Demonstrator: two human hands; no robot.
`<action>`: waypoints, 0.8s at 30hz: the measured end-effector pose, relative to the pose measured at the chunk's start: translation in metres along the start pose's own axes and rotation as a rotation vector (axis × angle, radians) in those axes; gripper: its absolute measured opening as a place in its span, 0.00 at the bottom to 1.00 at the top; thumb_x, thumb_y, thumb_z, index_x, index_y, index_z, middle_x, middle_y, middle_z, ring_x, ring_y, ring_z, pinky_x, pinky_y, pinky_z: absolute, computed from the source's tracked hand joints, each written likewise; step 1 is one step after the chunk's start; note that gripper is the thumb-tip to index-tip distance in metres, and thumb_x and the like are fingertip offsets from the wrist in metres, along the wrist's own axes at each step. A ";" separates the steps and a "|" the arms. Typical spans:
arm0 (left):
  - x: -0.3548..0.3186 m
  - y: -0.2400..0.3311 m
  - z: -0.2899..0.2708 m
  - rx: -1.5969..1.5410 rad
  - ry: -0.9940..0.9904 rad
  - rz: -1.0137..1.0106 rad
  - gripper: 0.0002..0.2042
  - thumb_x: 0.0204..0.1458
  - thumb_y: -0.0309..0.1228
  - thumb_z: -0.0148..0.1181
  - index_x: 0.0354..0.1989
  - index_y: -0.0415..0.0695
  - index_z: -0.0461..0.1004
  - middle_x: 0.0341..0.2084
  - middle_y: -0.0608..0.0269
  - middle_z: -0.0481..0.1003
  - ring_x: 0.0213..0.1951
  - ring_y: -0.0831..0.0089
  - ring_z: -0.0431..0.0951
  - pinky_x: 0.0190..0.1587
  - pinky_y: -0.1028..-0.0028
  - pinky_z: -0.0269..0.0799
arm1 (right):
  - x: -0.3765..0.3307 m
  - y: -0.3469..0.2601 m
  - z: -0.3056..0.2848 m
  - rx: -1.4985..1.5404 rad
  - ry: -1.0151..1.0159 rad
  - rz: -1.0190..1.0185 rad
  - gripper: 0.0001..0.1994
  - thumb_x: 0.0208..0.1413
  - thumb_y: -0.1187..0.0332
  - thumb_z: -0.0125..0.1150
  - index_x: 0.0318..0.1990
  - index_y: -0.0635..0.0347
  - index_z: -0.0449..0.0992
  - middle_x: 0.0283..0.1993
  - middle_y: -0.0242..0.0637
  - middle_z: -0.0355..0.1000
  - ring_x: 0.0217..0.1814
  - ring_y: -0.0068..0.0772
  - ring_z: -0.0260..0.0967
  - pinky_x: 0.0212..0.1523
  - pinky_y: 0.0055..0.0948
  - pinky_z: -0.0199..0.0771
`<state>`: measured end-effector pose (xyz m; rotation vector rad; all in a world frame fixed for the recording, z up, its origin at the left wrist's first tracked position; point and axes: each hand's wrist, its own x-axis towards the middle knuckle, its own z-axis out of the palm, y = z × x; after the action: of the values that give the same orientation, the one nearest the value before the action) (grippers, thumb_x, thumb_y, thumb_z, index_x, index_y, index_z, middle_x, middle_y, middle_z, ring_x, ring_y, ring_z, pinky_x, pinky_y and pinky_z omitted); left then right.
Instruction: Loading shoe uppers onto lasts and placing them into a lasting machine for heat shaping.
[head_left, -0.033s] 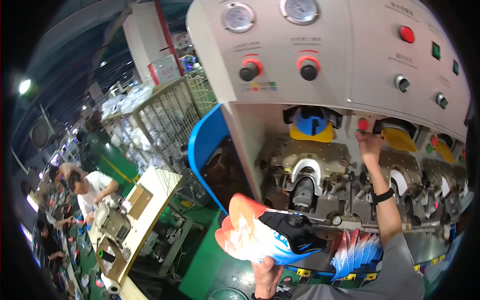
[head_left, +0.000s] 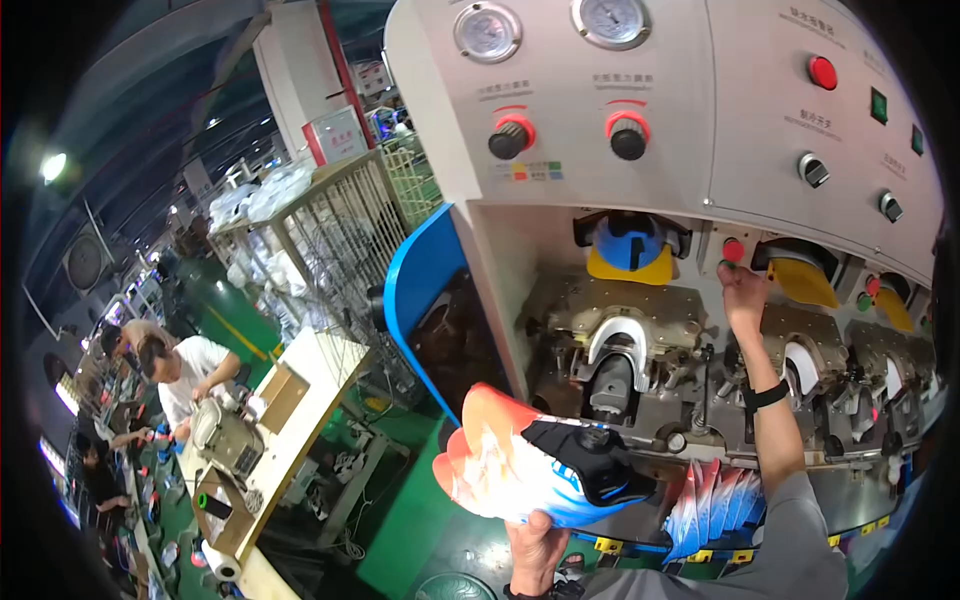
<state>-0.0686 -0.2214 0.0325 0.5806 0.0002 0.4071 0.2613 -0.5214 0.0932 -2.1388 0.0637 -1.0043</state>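
Note:
A shoe upper [head_left: 520, 470] in red, white and blue, with a black collar and lining, is held in front of the machine by my left hand [head_left: 537, 550], thumb and fingers closed on its lower edge. My right hand [head_left: 743, 297] reaches up to the machine's panel, its fingers curled and touching the spot just below a red button [head_left: 733, 249]. Nothing shows inside that hand. Between the two hands is the leftmost station, with a white horseshoe-shaped pad [head_left: 621, 340] around a dark heel mould [head_left: 610, 388]. A blue and yellow padded former [head_left: 630, 250] hangs over it.
Several red-white-blue uppers [head_left: 712, 508] lie stacked on the machine's front ledge. More stations with yellow pads [head_left: 803, 283] continue rightward. Gauges and knobs [head_left: 628, 137] sit above. A blue side guard [head_left: 402, 290] borders the left, beyond it a wire cage [head_left: 310, 235] and a co-worker [head_left: 190, 375] at a table.
The whole view has shifted slightly, with the machine a little lower and further right. Both hands keep their places at the upper and the panel.

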 end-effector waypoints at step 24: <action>-0.001 -0.021 0.045 0.037 -0.256 -0.081 0.36 0.51 0.60 0.58 0.56 0.41 0.63 0.40 0.67 0.73 0.52 0.66 0.71 0.60 0.58 0.66 | -0.187 -0.106 -0.207 0.649 -0.122 -0.326 0.13 0.50 0.68 0.71 0.35 0.65 0.73 0.38 0.45 0.75 0.40 0.39 0.73 0.43 0.33 0.73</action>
<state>-0.0567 -0.2615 0.0587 0.6639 -0.2135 0.2521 -0.0345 -0.5102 0.1264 -1.6237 -0.6075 -0.9083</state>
